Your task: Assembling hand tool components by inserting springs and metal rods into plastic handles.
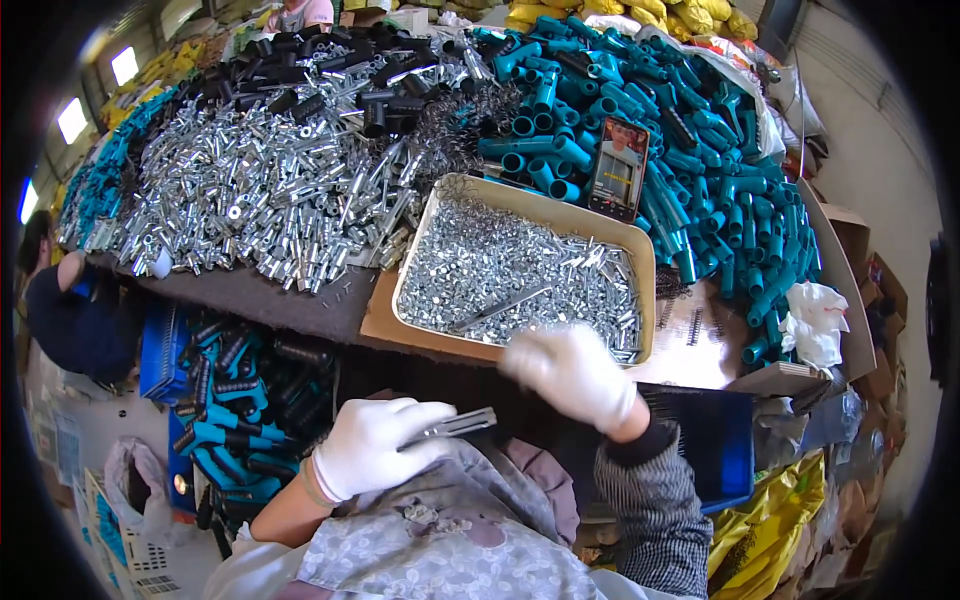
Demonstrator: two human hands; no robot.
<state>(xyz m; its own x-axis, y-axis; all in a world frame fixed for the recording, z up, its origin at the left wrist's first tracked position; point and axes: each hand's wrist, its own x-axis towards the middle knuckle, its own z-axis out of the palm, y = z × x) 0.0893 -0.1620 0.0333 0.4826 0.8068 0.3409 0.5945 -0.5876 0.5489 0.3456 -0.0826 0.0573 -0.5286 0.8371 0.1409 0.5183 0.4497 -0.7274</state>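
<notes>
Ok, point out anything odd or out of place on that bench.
A phone with its screen lit is propped among the teal tubes behind the tray of small metal parts, the one thing there that is not a part. Loose springs lie scattered right of the tray.

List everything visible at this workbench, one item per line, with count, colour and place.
tray: one, beige, bench centre, filled with small silver metal pieces
silver metal parts: a large heap, bench left
black tubes: a pile, far left-centre
teal pipe fittings: a large heap, bench right
phone: one, propped behind the tray
blue crate: one, lower left, holding teal-and-black assembled parts
white rag: one, right edge
left hand: white glove, holding a thin metal rod
right hand: white glove, blurred, at the tray's near rim
</notes>
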